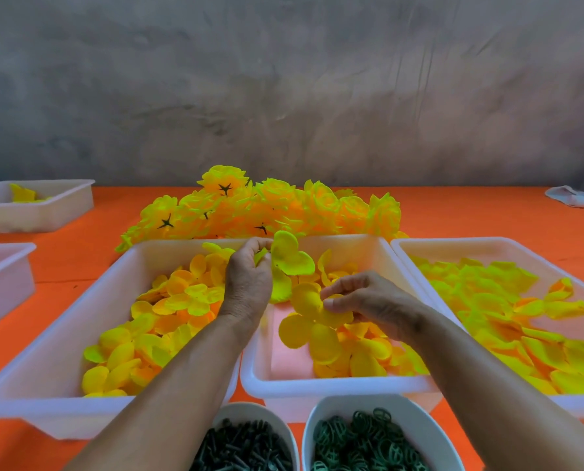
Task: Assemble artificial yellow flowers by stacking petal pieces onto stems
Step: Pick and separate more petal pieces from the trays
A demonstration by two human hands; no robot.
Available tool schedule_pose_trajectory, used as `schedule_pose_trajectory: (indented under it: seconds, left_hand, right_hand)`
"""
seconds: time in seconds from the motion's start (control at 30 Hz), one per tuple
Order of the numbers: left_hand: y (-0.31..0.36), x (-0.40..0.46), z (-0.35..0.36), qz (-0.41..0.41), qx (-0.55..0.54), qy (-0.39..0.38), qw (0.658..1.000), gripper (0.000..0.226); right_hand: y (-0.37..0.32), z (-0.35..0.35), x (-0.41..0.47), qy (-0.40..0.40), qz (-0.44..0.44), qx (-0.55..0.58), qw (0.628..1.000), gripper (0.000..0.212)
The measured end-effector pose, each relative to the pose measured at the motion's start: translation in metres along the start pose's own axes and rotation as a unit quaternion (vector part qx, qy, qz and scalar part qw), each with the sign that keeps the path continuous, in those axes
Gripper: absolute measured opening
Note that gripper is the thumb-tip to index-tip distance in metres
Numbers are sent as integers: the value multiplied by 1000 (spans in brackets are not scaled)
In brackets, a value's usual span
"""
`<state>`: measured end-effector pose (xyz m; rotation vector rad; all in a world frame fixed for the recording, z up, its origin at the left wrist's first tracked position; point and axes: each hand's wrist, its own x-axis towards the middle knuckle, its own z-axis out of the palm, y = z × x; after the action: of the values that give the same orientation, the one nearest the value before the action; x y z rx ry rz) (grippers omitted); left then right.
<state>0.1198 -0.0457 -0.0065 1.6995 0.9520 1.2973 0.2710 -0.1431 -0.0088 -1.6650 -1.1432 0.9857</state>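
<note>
Petals (pixel 288 258) already stacked sit pinched in the left hand (pixel 248 278), held up over the middle tray (pixel 334 382), so that the right hand (pixel 368 302), gripping a fresh petal piece (pixel 309 321) from that tray, can add it next

Six white trays (pixel 317 385) (three hold petals), two bowls (pixel 321 407).

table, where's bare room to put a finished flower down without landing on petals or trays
Bare orange cloth lies left of the flower pile, between the far-left small tray and the big left petal tray. Another patch lies right of the pile, before the white cloth. The near centre is crowded with trays, bowls and both hands.
</note>
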Motion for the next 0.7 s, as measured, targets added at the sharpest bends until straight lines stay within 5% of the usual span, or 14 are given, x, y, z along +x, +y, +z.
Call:
schedule_pose_trajectory:
  seconds: [0.7]
  left_hand:
    - [8, -8, 0, 9, -50, -106, 993, 46]
  right_hand:
    - [3, -2, 5, 168, -58, 37, 983, 33]
